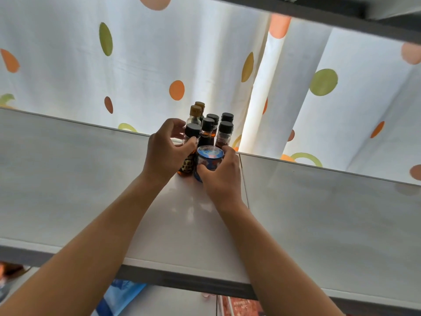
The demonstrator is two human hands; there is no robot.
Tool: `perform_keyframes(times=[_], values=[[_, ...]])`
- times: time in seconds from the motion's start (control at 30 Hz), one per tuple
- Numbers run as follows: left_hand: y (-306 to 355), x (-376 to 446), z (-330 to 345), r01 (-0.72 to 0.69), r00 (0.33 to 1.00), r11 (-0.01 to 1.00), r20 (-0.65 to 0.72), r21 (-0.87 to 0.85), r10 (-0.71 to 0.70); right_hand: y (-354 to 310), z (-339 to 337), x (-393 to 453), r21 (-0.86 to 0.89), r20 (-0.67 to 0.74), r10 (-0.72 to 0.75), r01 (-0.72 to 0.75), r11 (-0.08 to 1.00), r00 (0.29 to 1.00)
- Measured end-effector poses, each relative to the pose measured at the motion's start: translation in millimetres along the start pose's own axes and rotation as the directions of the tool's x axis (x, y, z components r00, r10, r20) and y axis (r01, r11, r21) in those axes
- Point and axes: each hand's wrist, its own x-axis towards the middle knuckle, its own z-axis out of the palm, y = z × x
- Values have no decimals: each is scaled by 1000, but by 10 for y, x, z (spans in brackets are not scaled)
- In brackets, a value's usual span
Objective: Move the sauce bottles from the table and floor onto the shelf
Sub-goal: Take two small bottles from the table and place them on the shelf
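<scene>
Several small dark sauce bottles (225, 131) with black or gold caps stand in a cluster at the back of a white shelf (186, 224). My left hand (166, 151) grips the front-left bottle (190, 156), a dark one with a black cap and a yellow-black label. My right hand (222, 174) wraps around a short jar with a blue lid (209, 155) that stands on the shelf just in front of the cluster. Both forearms reach up over the shelf's front edge.
A white curtain (159, 65) with orange and green dots hangs behind the shelf. White side panels (57, 174) flank the shelf floor. A dark shelf rail (182, 279) runs along the front edge, another (341, 17) overhead. Blue and red items (123, 297) show below.
</scene>
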Motion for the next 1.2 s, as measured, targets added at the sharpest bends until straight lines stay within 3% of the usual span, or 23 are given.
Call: perform_keyframes(times=[0.33,0.47,0.6,0.73,0.87,1.0,1.2], values=[[-113,-70,15,-49,996,995,76,83,43,-33,-85,-40,-88,71,8,-2,996,997],[-62,-164,-42,-145,987,956,102,254,123,-82,-166,-193,-233,81,-22,40,972,997],[98,-362,-192,-258,956,868,242,425,166,-130,-237,-482,-370,169,-66,125,921,983],[300,-903,-397,-338,910,779,396,528,126,-106,-501,-837,-369,203,-175,241,897,963],[558,-1415,-632,-323,920,703,385,634,75,-1,-779,-1188,-394,323,-258,377,838,911],[918,-2011,-687,-381,911,512,406,770,67,170,-1082,-1618,-430,481,-273,495,755,833],[1553,-2938,-792,-326,936,375,353,868,-4,288,-1462,-2310,-287,573,-423,655,699,702]])
